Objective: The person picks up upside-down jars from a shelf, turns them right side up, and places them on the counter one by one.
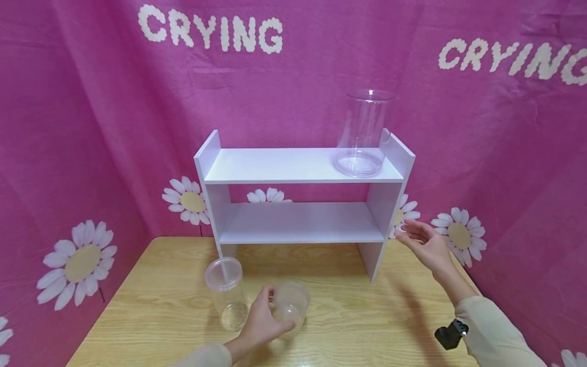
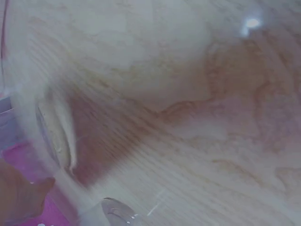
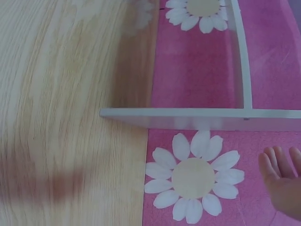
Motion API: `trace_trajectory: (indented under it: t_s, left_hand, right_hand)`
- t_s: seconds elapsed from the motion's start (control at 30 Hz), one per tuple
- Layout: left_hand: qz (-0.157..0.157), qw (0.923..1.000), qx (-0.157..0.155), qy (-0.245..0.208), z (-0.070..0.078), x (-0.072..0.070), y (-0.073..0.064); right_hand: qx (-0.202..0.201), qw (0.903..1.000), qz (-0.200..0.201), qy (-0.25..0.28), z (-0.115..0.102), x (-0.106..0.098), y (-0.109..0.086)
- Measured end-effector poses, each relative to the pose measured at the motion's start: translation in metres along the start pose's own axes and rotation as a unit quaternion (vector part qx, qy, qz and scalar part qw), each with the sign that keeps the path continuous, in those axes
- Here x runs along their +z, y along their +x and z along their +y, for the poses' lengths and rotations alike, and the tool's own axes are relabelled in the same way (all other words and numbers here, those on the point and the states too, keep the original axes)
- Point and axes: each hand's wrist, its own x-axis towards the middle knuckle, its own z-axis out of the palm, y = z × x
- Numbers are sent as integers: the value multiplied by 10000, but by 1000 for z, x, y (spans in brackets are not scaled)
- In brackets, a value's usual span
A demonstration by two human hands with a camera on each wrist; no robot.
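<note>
Left hand [image 1: 261, 321]: fingers curled round frosted cup [image 1: 292, 306], near centre of bench [image 1: 367, 316]. Right hand [image 1: 424, 244]: fingers spread, held nothing, right of shelf [image 1: 298, 165].

- The left hand [image 1: 262, 317] sits low at about 6 o'clock in the head view, its forearm coming in from the bottom edge, fingers curled round something.
- The right hand [image 1: 424, 243] is raised at about 3 o'clock, palm turned inward, fingers straight and spread, holding nothing.
- The right forearm, in a pale sleeve, runs toward 5 o'clock.
</note>
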Motion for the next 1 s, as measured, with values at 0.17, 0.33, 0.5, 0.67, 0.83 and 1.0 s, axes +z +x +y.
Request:
trace_trajectory:
  t_s: [0.17,0.33,0.5,0.67,0.83,1.0]
  left_hand:
    - [-170,9998,-27,55,-5,-3,-6]
    - [-133,9997,-99,203,-6,-4,-8]
    - [-94,9993,-158,335,-5,-4,-9]
    - [-103,9989,-226,396,-4,-6,-10]
    - [-112,9990,-228,374,0,-8,-12]
    - [30,9982,-179,565,1,-6,-12]
  right_hand:
    - [-431,9978,-477,-171,1,2,8]
    - [-760,9947,-685,39,3,6,17]
    - [-1063,9898,-656,681,7,8,24]
    - [-1347,9815,-659,1192,12,9,29]
    - [-1339,9810,-662,1240,17,8,31]
    - [-1092,9876,-535,990,17,7,34]
